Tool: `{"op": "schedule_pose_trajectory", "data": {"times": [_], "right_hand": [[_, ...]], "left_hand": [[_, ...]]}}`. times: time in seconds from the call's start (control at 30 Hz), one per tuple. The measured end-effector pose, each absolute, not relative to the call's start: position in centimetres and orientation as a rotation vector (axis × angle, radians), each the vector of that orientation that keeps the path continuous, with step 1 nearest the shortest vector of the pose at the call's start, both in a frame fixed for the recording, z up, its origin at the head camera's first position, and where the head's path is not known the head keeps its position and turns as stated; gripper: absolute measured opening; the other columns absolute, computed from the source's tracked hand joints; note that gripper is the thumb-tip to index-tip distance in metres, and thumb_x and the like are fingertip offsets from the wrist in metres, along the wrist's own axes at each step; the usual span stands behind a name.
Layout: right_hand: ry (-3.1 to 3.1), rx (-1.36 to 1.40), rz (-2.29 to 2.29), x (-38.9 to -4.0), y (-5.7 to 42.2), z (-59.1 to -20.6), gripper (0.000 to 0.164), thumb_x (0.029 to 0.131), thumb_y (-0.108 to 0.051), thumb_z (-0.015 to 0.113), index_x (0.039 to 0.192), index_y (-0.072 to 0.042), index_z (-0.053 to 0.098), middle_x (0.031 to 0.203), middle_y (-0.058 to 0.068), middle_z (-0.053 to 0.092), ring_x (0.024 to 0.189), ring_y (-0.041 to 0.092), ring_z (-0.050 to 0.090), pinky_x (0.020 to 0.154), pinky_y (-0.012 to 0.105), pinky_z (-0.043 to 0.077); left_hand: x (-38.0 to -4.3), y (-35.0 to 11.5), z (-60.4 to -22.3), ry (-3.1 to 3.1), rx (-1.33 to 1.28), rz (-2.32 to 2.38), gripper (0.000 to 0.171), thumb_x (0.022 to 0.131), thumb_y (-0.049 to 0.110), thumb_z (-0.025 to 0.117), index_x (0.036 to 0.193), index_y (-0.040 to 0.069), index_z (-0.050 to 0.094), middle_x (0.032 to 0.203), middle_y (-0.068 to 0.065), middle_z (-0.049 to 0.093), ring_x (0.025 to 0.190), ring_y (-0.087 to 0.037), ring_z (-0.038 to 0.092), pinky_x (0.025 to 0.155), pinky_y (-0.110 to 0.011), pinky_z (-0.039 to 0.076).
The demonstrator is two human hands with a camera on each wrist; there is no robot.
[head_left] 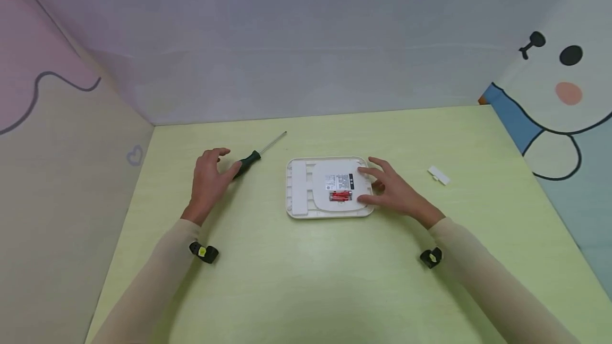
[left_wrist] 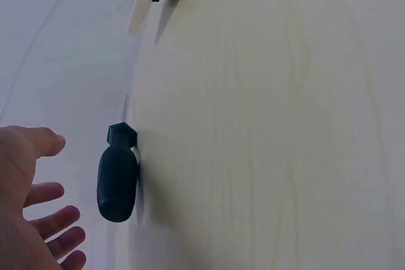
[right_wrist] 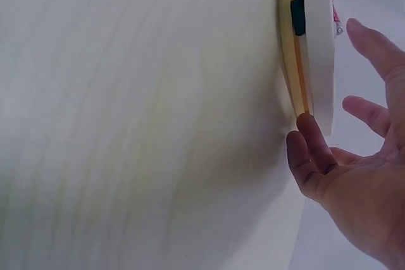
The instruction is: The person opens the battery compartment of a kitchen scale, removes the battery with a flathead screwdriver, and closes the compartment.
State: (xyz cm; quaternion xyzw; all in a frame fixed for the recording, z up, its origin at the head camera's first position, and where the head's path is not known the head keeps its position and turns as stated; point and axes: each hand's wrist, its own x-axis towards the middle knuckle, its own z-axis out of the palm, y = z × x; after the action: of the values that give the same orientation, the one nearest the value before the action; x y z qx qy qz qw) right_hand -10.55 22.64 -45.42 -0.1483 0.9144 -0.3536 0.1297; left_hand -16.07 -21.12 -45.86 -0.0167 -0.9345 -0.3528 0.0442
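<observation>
A white, flat, round-cornered device (head_left: 300,187) lies on the table with its label side up. Red batteries (head_left: 340,196) sit in an uncovered slot in it. In the right wrist view its side edge (right_wrist: 300,61) shows cream and orange layers. My right hand (head_left: 389,187) is at the device's right end, fingers spread, fingertips right at the edge. To the left lies a screwdriver (head_left: 249,162) with a dark green handle, its shaft pointing away to the right. Beside the handle is my left hand (head_left: 209,179), fingers apart; the left wrist view shows a gap between them and the handle (left_wrist: 118,184).
A small white cover piece (head_left: 439,175) lies on the table to the right of the device. The pale table (head_left: 306,269) meets a wall (head_left: 306,68) at the back, and printed panels (head_left: 569,137) stand on both sides.
</observation>
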Motion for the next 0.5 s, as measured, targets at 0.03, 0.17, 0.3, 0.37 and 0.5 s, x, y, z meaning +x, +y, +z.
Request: {"op": "schedule_pose_trajectory", "data": {"times": [0.03, 0.17, 0.3, 0.37, 0.5], "right_hand": [[2.653, -0.429, -1.032, -10.6, 22.7, -45.4, 0.075, 0.082, -0.038, 0.079, 0.146, -0.014, 0.046, 0.16, 0.015, 0.017, 0.111, 0.03, 0.058, 0.101, 0.052, 0.042], [2.635, -0.436, -1.043, -10.7, 22.7, -45.4, 0.075, 0.083, -0.038, 0.078, 0.145, -0.013, 0.046, 0.161, 0.015, 0.016, 0.107, 0.028, 0.06, 0.097, 0.049, 0.045], [2.64, -0.459, -1.022, -10.9, 22.5, -45.4, 0.074, 0.083, -0.038, 0.077, 0.145, -0.012, 0.047, 0.161, 0.015, 0.016, 0.117, 0.032, 0.054, 0.099, 0.051, 0.043], [2.654, -0.476, -0.998, -11.0, 22.3, -45.3, 0.072, 0.083, -0.038, 0.077, 0.144, -0.012, 0.047, 0.16, 0.016, 0.017, 0.126, 0.036, 0.047, 0.102, 0.054, 0.04], [2.71, -0.508, -0.947, -11.3, 21.8, -44.9, 0.067, 0.083, -0.037, 0.077, 0.14, -0.013, 0.052, 0.159, 0.016, 0.021, 0.14, 0.042, 0.029, 0.107, 0.061, 0.033]], "left_hand": [[-16.1, -21.1, -45.8, -2.848, -0.065, -1.059, 0.053, 0.093, 0.041, 0.064, 0.131, 0.004, 0.056, 0.132, -0.018, 0.052, 0.117, -0.037, 0.046, 0.096, -0.052, 0.037], [-16.0, -20.2, -45.6, -2.818, -0.163, -0.992, 0.049, 0.092, 0.038, 0.065, 0.128, 0.005, 0.058, 0.133, -0.018, 0.052, 0.12, -0.039, 0.043, 0.1, -0.056, 0.032], [-15.3, -18.2, -45.8, -2.777, -0.321, -0.931, 0.046, 0.088, 0.035, 0.071, 0.123, 0.006, 0.061, 0.131, -0.015, 0.054, 0.12, -0.039, 0.045, 0.098, -0.057, 0.032], [-14.8, -16.9, -45.9, -2.755, -0.42, -0.892, 0.047, 0.086, 0.035, 0.073, 0.122, 0.007, 0.062, 0.132, -0.013, 0.054, 0.121, -0.037, 0.046, 0.097, -0.057, 0.034], [-13.7, -14.5, -45.9, -2.73, -0.635, -0.814, 0.049, 0.084, 0.038, 0.075, 0.123, 0.011, 0.062, 0.135, -0.009, 0.055, 0.125, -0.032, 0.048, 0.1, -0.054, 0.035]]}}
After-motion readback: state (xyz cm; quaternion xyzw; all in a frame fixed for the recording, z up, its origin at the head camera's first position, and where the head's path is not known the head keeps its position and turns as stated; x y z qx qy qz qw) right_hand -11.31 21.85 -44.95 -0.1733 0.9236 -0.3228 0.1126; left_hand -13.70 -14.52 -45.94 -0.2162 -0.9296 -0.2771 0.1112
